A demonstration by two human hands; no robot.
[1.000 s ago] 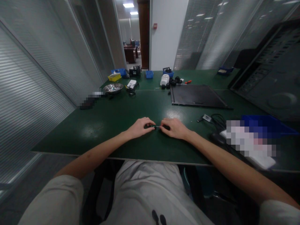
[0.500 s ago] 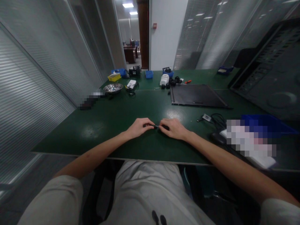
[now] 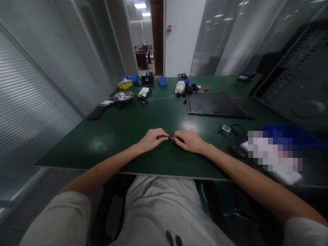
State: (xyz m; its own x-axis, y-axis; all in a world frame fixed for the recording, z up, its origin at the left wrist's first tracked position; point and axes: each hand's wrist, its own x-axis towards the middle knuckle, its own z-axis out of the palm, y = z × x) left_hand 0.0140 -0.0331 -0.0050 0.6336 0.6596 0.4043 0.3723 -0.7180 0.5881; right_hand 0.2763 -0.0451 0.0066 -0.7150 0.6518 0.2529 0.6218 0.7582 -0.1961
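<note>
My left hand (image 3: 153, 139) and my right hand (image 3: 189, 140) meet low over the green table, fingertips a short gap apart. Between them shows a small dark piece (image 3: 169, 138) with a thin, shiny bit pointing toward the right fingers; it is too small to name. Thumb and forefinger of my left hand pinch its dark end. The right hand's thumb and fingers close at the shiny end, and something dark shows under that palm. Whether both hands hold one thing or two parts, I cannot tell.
A flat black panel (image 3: 217, 104) lies ahead right, near an orange-handled tool (image 3: 205, 89). To the right are a labelled cable (image 3: 226, 128), a computer mouse (image 3: 238, 150) and a blue tray (image 3: 287, 136). A large dark case (image 3: 294, 82) leans there. A metal bowl (image 3: 123, 96) sits back left.
Both hands keep nearly the same place and pinch. The small dark piece between the fingertips has shifted or turned very slightly.
</note>
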